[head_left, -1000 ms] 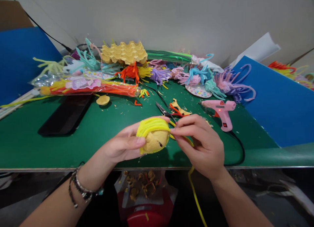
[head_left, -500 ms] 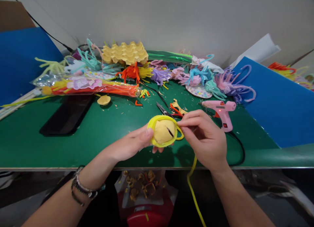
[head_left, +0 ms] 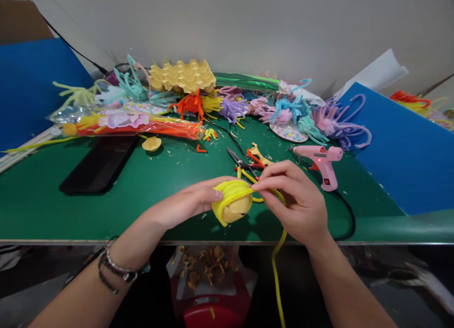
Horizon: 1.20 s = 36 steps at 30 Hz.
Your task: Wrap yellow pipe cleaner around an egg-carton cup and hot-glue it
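A rounded tan piece [head_left: 237, 208] has fuzzy yellow cord [head_left: 230, 191] wound around its upper and left side. My left hand [head_left: 193, 200] holds it from the left, the thumb pressing on the cord. My right hand [head_left: 294, 195] pinches the cord at the piece's right edge. From there a loop lies near the right fingers, and a long yellow length [head_left: 277, 271] hangs over the table's front edge. Just behind my hands are scissors [head_left: 241, 162] with red handles, partly hidden by my right hand.
A pink glue gun [head_left: 322, 163] lies on the green table [head_left: 170, 176] at right, its cable curving forward. At left are a black phone [head_left: 101, 167] and a small tan cup [head_left: 152, 144]. Behind stand an egg tray [head_left: 182, 76] and colourful cord bundles [head_left: 232, 108]. Blue panels [head_left: 400, 162] flank the table.
The tan piece has been tilted in my left hand, so its dark slit is mostly hidden and more yellow winding shows on top. The cord now runs taut to my right fingertips.
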Motion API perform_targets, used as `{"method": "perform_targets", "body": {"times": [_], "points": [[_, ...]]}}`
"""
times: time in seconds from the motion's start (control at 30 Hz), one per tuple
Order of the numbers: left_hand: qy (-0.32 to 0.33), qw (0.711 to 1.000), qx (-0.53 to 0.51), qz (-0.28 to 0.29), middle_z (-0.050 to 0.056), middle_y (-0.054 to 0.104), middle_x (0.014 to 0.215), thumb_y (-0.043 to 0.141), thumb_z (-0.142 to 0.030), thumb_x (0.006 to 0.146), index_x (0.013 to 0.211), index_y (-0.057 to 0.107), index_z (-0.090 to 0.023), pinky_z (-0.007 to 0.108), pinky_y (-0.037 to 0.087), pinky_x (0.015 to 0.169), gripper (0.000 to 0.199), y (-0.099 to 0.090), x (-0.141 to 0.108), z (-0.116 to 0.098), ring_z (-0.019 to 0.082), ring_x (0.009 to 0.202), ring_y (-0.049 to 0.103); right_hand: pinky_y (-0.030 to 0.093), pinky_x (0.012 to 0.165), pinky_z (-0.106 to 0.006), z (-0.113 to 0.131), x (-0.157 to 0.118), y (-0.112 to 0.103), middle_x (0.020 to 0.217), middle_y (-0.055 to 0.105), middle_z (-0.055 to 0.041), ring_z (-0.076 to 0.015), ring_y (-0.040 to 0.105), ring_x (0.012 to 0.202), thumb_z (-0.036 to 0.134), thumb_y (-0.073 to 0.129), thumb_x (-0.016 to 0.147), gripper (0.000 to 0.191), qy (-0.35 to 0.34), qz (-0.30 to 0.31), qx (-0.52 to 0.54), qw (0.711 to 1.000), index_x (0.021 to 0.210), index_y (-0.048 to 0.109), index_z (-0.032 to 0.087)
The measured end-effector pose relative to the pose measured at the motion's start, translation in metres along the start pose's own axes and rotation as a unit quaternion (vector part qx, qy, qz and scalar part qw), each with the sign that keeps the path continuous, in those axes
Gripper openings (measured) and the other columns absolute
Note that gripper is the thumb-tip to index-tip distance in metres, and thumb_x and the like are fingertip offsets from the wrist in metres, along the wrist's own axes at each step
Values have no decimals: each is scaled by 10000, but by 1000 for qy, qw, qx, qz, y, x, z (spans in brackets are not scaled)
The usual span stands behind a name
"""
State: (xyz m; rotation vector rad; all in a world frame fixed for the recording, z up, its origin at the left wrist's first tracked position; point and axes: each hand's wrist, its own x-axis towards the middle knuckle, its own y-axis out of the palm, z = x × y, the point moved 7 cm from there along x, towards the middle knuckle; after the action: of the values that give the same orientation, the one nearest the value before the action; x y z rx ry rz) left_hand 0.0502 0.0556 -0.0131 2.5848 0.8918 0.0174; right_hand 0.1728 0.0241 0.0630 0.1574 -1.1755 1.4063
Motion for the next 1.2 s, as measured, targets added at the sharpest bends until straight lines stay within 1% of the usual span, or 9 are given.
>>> {"method": "perform_targets", "body": {"times": [0.1, 0.17, 0.3, 0.4, 0.57, 0.77, 0.93, 1.07, 1.2], "points": [[3, 998, 69, 11, 68, 552, 1241, 511, -311, 720, 1194, 503, -180, 348, 361, 916, 492, -1, 0, -1, 274, 1116, 485, 479, 639, -260, 2, 0, 1, 788, 566, -16, -120, 563, 722, 80, 554, 783, 169, -15, 8, -18, 1000, 797, 649, 218], [15, 993, 116, 14, 46, 526, 1264, 476, -328, 756, 1183, 500, -206, 347, 347, 929, 445, -2, 1, -3, 266, 1114, 474, 477, 635, -262, 3, -1, 2, 790, 564, -16, -121, 562, 720, 97, 551, 792, 158, -22, 13, -31, 999, 800, 647, 222], [28, 984, 176, 2, 33, 545, 1183, 438, -411, 800, 1173, 483, -213, 321, 342, 913, 425, 1, 0, -8, 246, 1069, 474, 474, 642, -266, 6, -2, 4, 802, 577, -16, -123, 563, 725, 116, 541, 806, 156, -33, 24, -46, 998, 805, 646, 232], [18, 977, 211, -1, 18, 560, 1101, 472, -365, 778, 1155, 484, -213, 290, 366, 856, 407, 5, -1, -10, 218, 998, 485, 471, 635, -268, 9, -2, 5, 790, 582, -16, -126, 563, 727, 120, 543, 807, 152, -43, 28, -52, 997, 812, 644, 233], [20, 972, 236, 15, 10, 568, 992, 463, -293, 749, 1135, 477, -195, 245, 396, 753, 398, 11, -1, -11, 179, 879, 490, 469, 620, -267, 12, -1, 6, 780, 583, -18, -129, 565, 723, 123, 543, 812, 144, -51, 39, -67, 996, 806, 635, 234], [17, 960, 280, -7, 24, 557, 978, 435, -299, 749, 1126, 471, -160, 249, 382, 761, 403, 9, 0, -9, 179, 866, 475, 477, 646, -251, 13, -1, 5, 788, 586, -24, -120, 570, 739, 106, 547, 807, 134, -55, 40, -66, 996, 813, 633, 209], [34, 958, 284, -12, 12, 555, 972, 414, -249, 750, 1114, 467, -176, 242, 379, 764, 375, 8, -1, -10, 171, 862, 479, 482, 665, -234, 12, -1, 2, 801, 595, -31, -115, 576, 743, 95, 587, 781, 122, -45, 34, -51, 997, 846, 633, 188], [32, 958, 285, -18, 14, 532, 1028, 400, -227, 755, 1139, 434, -182, 233, 375, 775, 388, 6, -2, -9, 163, 883, 475, 475, 650, -206, 11, -2, 0, 771, 605, -21, -94, 570, 717, 76, 594, 778, 115, -53, 44, -39, 997, 817, 632, 177], [32, 952, 303, -20, 9, 514, 1017, 371, -224, 785, 1136, 429, -186, 235, 368, 790, 357, 6, -3, -10, 154, 884, 467, 473, 634, -204, 10, -3, 1, 760, 613, -18, -89, 569, 699, 82, 592, 786, 103, -55, 41, -53, 996, 811, 637, 172]]}}
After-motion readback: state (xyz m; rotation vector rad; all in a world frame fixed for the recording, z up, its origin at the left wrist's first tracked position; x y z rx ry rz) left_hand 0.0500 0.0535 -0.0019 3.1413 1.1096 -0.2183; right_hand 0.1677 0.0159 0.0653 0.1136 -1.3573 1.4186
